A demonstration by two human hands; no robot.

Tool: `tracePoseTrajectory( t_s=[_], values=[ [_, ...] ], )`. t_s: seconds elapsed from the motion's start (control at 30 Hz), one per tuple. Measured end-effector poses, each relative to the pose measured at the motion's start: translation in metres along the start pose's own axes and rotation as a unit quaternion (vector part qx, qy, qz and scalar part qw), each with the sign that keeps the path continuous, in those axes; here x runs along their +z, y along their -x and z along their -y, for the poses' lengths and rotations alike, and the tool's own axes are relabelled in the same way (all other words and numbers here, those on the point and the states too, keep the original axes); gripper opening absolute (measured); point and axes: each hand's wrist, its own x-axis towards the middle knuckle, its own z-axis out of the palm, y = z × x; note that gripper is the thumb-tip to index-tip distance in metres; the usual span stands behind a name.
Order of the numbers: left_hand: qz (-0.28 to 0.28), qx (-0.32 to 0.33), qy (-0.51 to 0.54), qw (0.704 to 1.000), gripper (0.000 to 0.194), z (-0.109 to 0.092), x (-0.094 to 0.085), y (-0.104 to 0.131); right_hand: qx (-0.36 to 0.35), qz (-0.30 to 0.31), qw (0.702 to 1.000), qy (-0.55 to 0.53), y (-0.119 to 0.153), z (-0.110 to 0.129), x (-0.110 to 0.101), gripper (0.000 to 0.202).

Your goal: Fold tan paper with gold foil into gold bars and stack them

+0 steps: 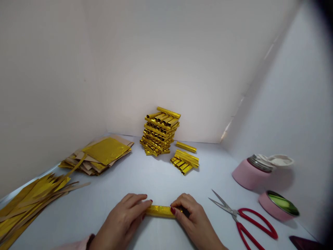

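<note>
A shiny gold paper tube lies crosswise just above the table at the near middle. My left hand grips its left end, the fingers bent over it. At the other end, my right hand pinches the tube between thumb and fingers. Farther back stands a crisscross stack of gold paper tubes. A smaller pile of gold tubes lies right of the stack, with a single gold tube behind it.
Gold paper sheets are piled at the left, with cut paper strips nearer. Open red-handled scissors lie right of my hands. Beyond them are a pink jar with a raised white lid and a pink bowl. White walls surround the table.
</note>
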Motion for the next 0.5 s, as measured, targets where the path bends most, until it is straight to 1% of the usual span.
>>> tracePoseTrajectory(
  t_s=[0.1,0.17,0.2,0.27,0.33,0.43,0.5],
  values=[
    [0.022,0.078,-0.068,0.994,0.038,0.0007,0.0026,0.0005,-0.007,-0.003,1.000,-0.002,0.0010,-0.0012,0.0011,0.016],
    [0.029,0.103,-0.094,0.990,0.037,0.0015,0.0045,0.0004,-0.027,0.001,1.000,-0.006,0.0017,-0.0024,0.0023,0.012],
    [0.027,0.107,-0.098,0.989,0.037,0.0021,0.0053,0.0002,-0.040,0.010,0.999,-0.009,0.0021,-0.0030,0.0029,0.014],
    [0.017,0.106,-0.093,0.990,0.036,0.0034,0.0065,-0.0001,-0.063,0.035,0.997,-0.010,0.0025,-0.0041,0.0040,0.022],
    [0.000,0.098,-0.077,0.992,0.032,0.0047,0.0063,-0.0004,-0.070,0.051,0.996,-0.006,0.0025,-0.0053,0.0049,0.026],
    [-0.017,0.064,-0.049,0.997,0.026,0.0062,0.0020,-0.0019,-0.063,0.050,0.997,0.000,0.0020,-0.0070,0.0060,0.028],
    [-0.027,0.040,-0.033,0.998,0.027,0.0070,-0.0025,-0.0035,-0.059,0.048,0.997,0.001,0.0017,-0.0076,0.0064,0.029]
  ],
)
